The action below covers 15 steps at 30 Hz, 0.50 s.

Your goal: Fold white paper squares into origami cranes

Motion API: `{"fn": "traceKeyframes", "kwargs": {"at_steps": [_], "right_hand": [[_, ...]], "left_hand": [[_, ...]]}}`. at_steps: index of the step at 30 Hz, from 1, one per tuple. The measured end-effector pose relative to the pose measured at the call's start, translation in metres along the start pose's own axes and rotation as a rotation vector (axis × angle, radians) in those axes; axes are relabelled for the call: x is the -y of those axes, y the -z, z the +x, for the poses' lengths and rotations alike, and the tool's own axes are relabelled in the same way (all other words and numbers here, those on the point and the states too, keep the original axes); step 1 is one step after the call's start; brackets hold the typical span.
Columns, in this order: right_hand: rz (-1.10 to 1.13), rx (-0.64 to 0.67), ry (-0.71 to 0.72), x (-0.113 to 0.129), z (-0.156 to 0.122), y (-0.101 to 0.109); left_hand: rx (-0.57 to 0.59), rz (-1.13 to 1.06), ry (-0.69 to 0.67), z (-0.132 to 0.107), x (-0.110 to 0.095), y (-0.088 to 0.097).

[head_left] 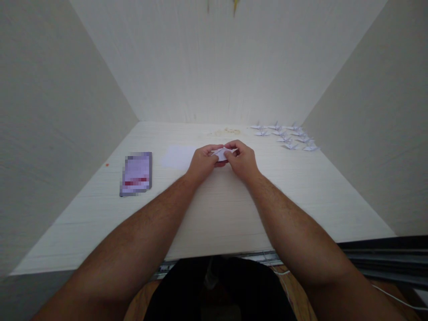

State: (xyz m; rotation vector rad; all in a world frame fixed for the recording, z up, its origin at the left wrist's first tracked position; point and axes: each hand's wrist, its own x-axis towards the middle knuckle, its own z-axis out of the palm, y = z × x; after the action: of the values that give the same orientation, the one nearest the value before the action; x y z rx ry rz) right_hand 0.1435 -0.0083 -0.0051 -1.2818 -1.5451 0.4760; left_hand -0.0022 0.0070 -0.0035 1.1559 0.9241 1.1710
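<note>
Between my hands is a small piece of folded white paper (221, 154), raised a little toward me over the middle of the table. My left hand (203, 161) pinches its left side, thumb on the near face and fingers behind. On the other side, my right hand (244, 159) grips the paper with thumb and fingers. My fingers cover part of the folds, so the exact shape is hard to make out. Flat on the table beside my left hand lies a white paper sheet (177, 156).
Several folded white paper cranes (284, 133) stand in rows at the back right. A blurred purple-grey rectangular object (137, 174) lies at the left, with a small orange speck (107, 165) beyond it. Pale walls (214, 67) enclose the white table (220, 223) on three sides.
</note>
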Motion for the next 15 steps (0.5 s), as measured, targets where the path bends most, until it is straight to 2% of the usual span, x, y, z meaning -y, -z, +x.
{"fn": "traceKeyframes", "kwargs": {"at_steps": [15], "right_hand": [[0.233,-0.005,0.063,-0.014,0.004,-0.006]], "left_hand": [[0.076,-0.051,-0.032,-0.003,-0.002,0.002]]}}
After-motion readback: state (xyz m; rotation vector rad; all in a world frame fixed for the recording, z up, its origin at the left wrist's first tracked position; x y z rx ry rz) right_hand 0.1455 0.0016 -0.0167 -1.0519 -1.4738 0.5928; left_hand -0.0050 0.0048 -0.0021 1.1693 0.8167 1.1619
